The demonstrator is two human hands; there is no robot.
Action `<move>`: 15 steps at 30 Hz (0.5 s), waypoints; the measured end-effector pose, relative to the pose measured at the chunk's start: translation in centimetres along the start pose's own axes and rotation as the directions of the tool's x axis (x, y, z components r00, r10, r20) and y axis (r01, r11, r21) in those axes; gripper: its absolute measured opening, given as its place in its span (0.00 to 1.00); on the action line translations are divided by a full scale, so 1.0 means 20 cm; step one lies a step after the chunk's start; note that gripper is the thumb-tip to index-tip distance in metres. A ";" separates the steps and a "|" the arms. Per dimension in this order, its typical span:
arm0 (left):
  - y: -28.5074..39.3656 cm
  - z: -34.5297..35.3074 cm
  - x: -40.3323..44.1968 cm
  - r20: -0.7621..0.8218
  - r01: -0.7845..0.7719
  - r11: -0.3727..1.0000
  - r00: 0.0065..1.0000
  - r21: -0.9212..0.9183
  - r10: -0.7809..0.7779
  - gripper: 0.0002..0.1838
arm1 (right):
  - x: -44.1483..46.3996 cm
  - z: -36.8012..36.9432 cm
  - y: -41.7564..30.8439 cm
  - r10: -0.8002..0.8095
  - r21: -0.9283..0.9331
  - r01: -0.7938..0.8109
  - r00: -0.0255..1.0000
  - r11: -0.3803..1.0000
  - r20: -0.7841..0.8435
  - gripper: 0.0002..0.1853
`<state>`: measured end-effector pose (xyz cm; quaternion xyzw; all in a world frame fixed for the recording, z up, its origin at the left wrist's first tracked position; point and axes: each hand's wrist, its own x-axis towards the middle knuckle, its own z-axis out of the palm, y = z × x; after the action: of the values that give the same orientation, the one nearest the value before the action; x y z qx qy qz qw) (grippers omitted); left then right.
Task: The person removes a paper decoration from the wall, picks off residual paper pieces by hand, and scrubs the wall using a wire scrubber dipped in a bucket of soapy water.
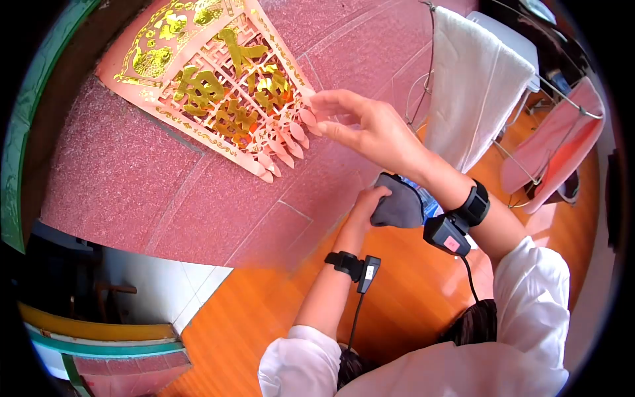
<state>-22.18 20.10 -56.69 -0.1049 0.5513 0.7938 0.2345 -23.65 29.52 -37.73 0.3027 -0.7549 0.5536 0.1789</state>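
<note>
Where the lower corner of the pink and gold paper cutout point(202, 89) is reached by the right hand point(370, 129), the thumb and fingers are held a little apart, at the end petal of the fringe; whether that petal is pinched cannot be told. The cutout is spread against the pink speckled surface point(106, 165), at the upper left of the view, well above the left hand point(366, 200). By the left hand a grey cloth point(399, 206) is gripped, with its thumb laid over the near edge. Behind the cloth and beside the right forearm, a blue and white item point(431, 204) is partly hidden, so it cannot be identified.

Each wrist is strapped with a black device, from which a black cable point(468, 274) is led toward the body. Near the right hand, the right side is taken up by a metal rack point(518, 163), over which a white towel point(476, 86) and a pink cloth point(562, 149) are hung. Below, an orange floor point(264, 324) is seen, bordered at the left by white tiles point(159, 278). The left margin is edged by a green frame point(13, 172).
</note>
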 end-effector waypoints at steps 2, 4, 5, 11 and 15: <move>0.11 0.03 -0.01 0.124 0.079 0.946 0.985 0.314 -0.123 0.14 | 0.20 -0.01 -0.02 0.000 0.274 0.031 0.994 0.961 -0.112 0.22; 0.19 0.12 -0.10 0.126 0.043 0.958 0.989 0.284 -0.082 0.13 | 0.39 -0.03 -0.05 0.016 0.286 0.031 0.987 0.958 -0.159 0.24; 0.23 0.16 -0.16 0.161 -0.063 0.940 0.987 0.335 0.009 0.14 | 0.47 -0.03 -0.08 0.048 0.319 0.018 0.979 0.948 -0.197 0.26; 0.32 0.16 -0.26 0.329 -0.177 0.722 0.942 0.669 -0.074 0.16 | 0.65 -0.08 -0.23 0.320 0.401 -0.281 0.947 0.872 -0.032 0.23; 0.36 0.24 -0.36 0.462 -0.424 0.413 0.887 0.806 0.008 0.17 | 0.68 -0.05 -0.23 0.328 0.387 -0.295 0.944 0.874 -0.021 0.20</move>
<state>-19.04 20.59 -45.87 0.2675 0.8349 0.4106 0.2507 -30.96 26.00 -25.81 0.1817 -0.6642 0.7228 0.0581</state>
